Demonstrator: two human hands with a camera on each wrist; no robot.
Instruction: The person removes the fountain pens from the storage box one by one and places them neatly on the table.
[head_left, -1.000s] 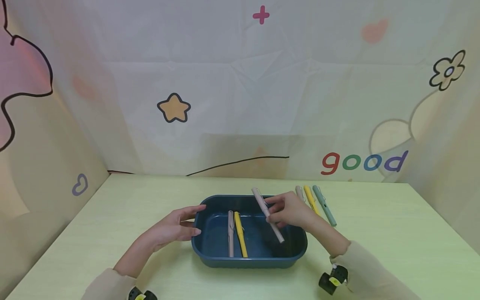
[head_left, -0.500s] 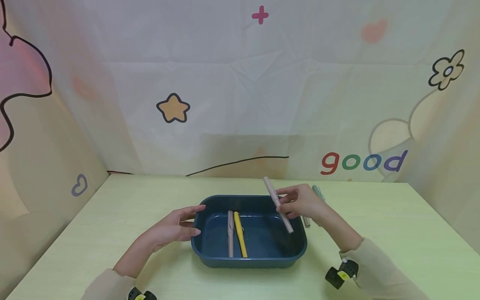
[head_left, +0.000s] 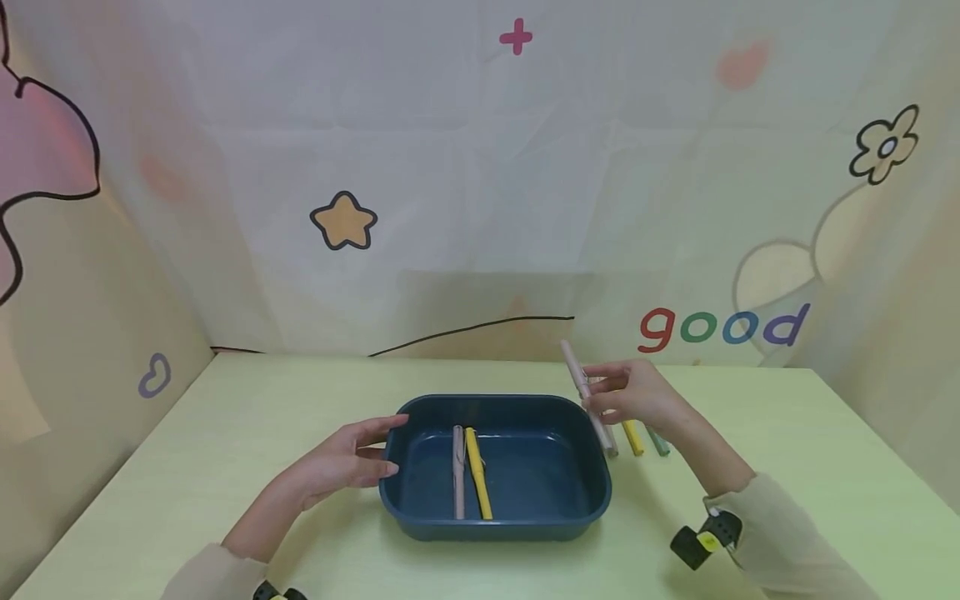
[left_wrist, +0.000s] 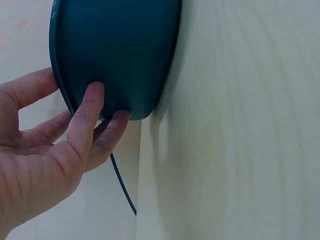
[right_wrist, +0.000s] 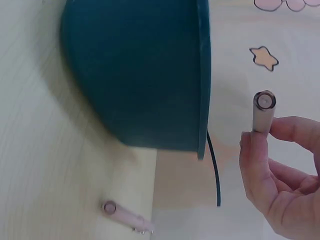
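In the head view my left hand [head_left: 348, 458] grips the left side of a dark blue rectangular plastic basin [head_left: 517, 528], a fingertip hooked over the rim. The left wrist view shows other fingers against the outer wall. My right hand [head_left: 637, 392] pinches a pale pinkish pen [head_left: 573, 364] by its middle, tilted, over the basin's right rim. Its round end [right_wrist: 264, 101] faces the camera in the right wrist view. Inside the basin lie a pale greyish-pink pen [head_left: 459, 479] and a yellow pen [head_left: 477, 479], side by side.
On the table to the right of the basin lie another pale pen [head_left: 612, 447], a yellow pen [head_left: 633, 437] and a green pen [head_left: 659, 442], partly covered by my right hand. A printed cloth backdrop [head_left: 465, 208] stands behind the light wooden table [head_left: 337, 550].
My right hand has moved right and slightly away with the pale pen, from over the basin to its right rim. My left hand and the pens in the basin stay put.
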